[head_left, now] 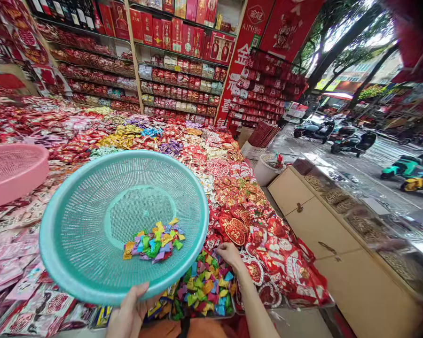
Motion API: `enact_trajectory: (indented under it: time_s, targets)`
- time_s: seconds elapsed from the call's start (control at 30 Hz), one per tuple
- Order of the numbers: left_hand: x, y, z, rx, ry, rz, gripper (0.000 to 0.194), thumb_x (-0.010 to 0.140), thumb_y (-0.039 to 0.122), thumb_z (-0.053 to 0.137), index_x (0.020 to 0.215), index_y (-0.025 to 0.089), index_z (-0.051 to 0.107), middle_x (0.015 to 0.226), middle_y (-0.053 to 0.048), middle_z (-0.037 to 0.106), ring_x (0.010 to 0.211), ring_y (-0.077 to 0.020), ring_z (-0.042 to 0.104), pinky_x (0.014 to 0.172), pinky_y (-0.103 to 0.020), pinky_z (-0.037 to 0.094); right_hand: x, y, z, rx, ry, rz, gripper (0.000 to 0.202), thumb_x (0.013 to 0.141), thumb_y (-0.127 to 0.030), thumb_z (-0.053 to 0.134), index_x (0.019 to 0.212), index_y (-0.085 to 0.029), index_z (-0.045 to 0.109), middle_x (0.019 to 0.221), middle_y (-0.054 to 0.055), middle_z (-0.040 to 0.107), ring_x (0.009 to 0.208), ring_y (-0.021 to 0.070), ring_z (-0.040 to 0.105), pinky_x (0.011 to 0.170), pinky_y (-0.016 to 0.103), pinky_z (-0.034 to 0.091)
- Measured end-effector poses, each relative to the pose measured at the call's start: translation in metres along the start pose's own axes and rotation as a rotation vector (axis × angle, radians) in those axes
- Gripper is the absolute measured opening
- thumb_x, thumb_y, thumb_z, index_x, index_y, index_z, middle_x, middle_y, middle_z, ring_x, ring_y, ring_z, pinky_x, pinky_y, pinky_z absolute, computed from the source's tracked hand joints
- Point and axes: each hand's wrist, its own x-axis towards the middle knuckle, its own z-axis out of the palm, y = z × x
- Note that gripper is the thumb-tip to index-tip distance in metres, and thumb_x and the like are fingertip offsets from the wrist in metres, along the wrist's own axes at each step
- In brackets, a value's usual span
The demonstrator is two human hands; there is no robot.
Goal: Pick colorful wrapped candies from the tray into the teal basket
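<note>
My left hand [132, 307] grips the near rim of a large turquoise plastic sieve basket [91, 206], thumb on top and fingers underneath. The basket is held tilted toward me over the display. A small heap of wrapped candies [155, 241] in yellow, green, purple and orange lies on its lower side. My right hand [230, 256] is closed, fingertips together, just above the far right corner of a bin of similar bright wrapped candies [204, 286]. What its fingers hold, if anything, cannot be made out.
A pink basket [17, 173] sits at the left. Red wrapped packets [268, 244] lie right of the bin, and sweets cover the display behind. Shelves [183, 70] with boxes stand at the back. A wooden cabinet [324, 234] runs along the right, with parked scooters [354, 141] beyond.
</note>
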Motion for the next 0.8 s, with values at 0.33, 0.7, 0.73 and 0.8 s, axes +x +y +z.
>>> enact_trajectory:
  time_s: [0.33,0.7,0.73,0.8]
  targets:
    - [-0.005,0.005,0.009,-0.024,0.021,0.023,0.064,0.05,0.008,0.073,0.113,0.018,0.066,0.105,-0.005,0.074,0.099,-0.0317,0.067,0.077,-0.039,0.058,-0.003,-0.002,0.001,0.076,0.035,0.018,0.022,0.063,-0.034,0.061,0.048,-0.019,0.052,0.049,-0.004,0.049,0.053,0.0122,0.046,0.055,0.024,0.034]
    - [0.007,-0.002,-0.003,-0.037,0.019,-0.02,0.065,0.045,0.004,0.073,0.108,0.017,0.068,0.105,-0.006,0.074,0.098,-0.0326,0.067,0.074,-0.038,0.059,-0.025,-0.013,-0.019,0.224,-0.01,-0.017,0.025,0.062,-0.044,0.057,0.054,-0.02,0.055,0.053,-0.002,0.053,0.054,0.0126,0.046,0.056,0.025,0.038]
    - [0.008,-0.003,-0.003,-0.036,0.019,-0.018,0.065,0.045,0.004,0.073,0.109,0.017,0.068,0.106,-0.007,0.073,0.098,-0.0327,0.067,0.073,-0.038,0.059,-0.026,-0.015,-0.021,0.235,-0.016,-0.022,0.026,0.062,-0.045,0.058,0.053,-0.02,0.054,0.052,-0.002,0.053,0.053,0.0124,0.046,0.056,0.025,0.038]
    - [0.007,-0.002,-0.002,-0.034,0.019,-0.014,0.066,0.045,0.005,0.073,0.109,0.017,0.068,0.106,-0.007,0.073,0.098,-0.0328,0.067,0.074,-0.039,0.059,-0.028,-0.018,-0.024,0.255,-0.027,-0.036,0.029,0.062,-0.046,0.059,0.051,-0.02,0.052,0.051,-0.002,0.052,0.053,0.0122,0.045,0.057,0.026,0.038]
